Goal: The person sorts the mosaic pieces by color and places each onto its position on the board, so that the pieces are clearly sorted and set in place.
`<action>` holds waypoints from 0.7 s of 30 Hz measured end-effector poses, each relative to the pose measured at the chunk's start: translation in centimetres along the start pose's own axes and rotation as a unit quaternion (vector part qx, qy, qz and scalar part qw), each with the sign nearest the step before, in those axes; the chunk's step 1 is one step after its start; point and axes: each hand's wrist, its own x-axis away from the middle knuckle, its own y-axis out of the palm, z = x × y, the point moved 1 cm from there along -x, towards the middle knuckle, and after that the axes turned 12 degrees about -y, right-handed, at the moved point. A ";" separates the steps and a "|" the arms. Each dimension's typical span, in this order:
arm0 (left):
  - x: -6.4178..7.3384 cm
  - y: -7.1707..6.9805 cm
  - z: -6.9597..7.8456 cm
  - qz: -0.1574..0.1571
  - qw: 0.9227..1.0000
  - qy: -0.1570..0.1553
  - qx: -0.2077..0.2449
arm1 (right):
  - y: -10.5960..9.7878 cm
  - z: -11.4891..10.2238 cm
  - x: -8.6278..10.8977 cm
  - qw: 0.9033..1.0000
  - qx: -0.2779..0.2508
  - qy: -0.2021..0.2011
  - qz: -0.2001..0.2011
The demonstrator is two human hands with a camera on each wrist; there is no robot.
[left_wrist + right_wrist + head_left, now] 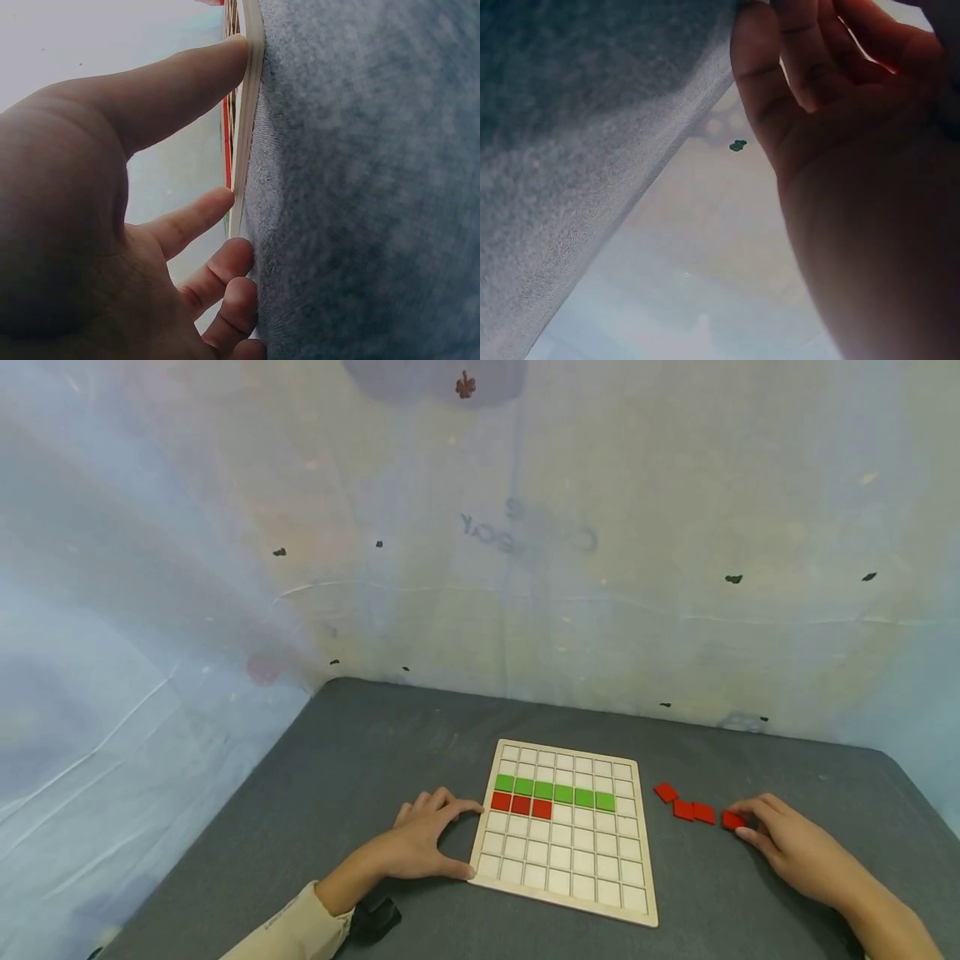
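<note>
A pale wooden grid board lies flat on the dark table. One row holds several green square tiles, and three red square tiles fill the left end of the row below. My left hand rests at the board's left edge, thumb and index finger spread apart and touching its side; the left wrist view shows the thumb against that edge. Right of the board, my right hand pinches a red square tile at the tabletop between thumb and index finger. That tile is hidden in the right wrist view.
Three loose red tiles lie between the board and my right hand, two of them side by side. A dark grey cloth covers the table. Behind it and to the left hangs a pale sheet. A black strap sits by my left wrist.
</note>
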 end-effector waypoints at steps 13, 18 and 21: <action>0.0 -0.1 0.2 -0.003 1.000 0.004 0.005 | -0.4 1.5 0.8 1.000 -0.017 -0.004 0.021; 0.0 -0.2 0.2 -0.003 1.000 0.007 0.006 | -0.4 2.4 1.2 0.999 -0.032 0.001 0.039; 0.0 -0.1 0.1 -0.004 1.000 0.005 0.005 | -0.3 2.2 1.0 0.998 -0.036 -0.006 0.046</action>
